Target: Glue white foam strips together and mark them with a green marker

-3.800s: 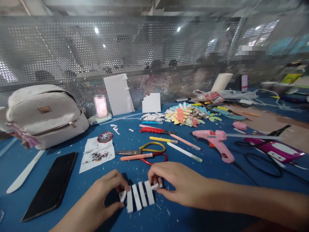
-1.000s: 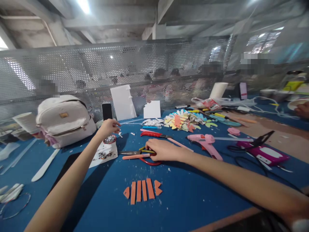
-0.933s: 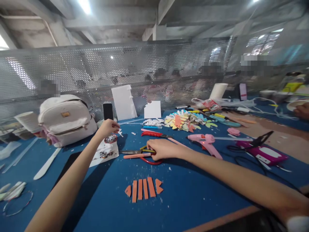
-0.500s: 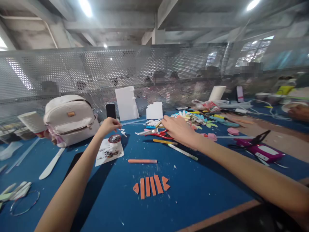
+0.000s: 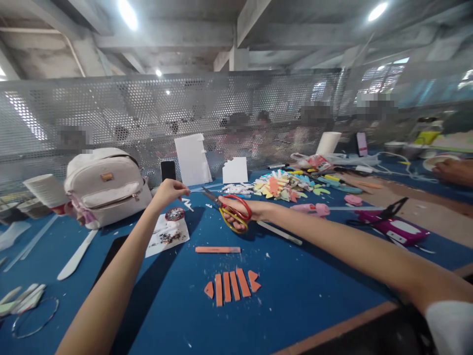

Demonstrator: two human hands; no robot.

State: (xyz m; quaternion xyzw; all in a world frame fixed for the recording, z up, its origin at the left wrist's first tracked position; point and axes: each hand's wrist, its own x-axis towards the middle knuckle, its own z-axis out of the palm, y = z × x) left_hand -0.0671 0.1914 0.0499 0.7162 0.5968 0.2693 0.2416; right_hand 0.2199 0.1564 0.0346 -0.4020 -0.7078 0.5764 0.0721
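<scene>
My right hand (image 5: pixel 254 209) is wrapped round the handles of a pair of scissors (image 5: pixel 211 197), which have one red loop and one yellow loop. Their blades are parted and point left, toward my other hand. My left hand (image 5: pixel 169 191) is held up with thumb and fingertips pinched together; whatever is between them is too small to make out. Just below those fingertips are thin white strips (image 5: pixel 187 203). A small red-rimmed dish (image 5: pixel 174 214) with dark and light specks rests on a white paper sheet (image 5: pixel 151 246) under my left wrist.
Orange cut pieces (image 5: pixel 231 286) form a fish shape on the blue table, near an orange marker (image 5: pixel 217 250). Colourful scraps (image 5: pixel 284 185) are heaped behind my right hand. At left stand a white backpack (image 5: pixel 105 187) and stacked paper cups (image 5: pixel 44 190). Another person's hand (image 5: pixel 453 171) is at far right.
My right hand has picked up the scissors from beside the scraps and brought them left and nearer. My left hand has stayed almost in place, fingers still pinched.
</scene>
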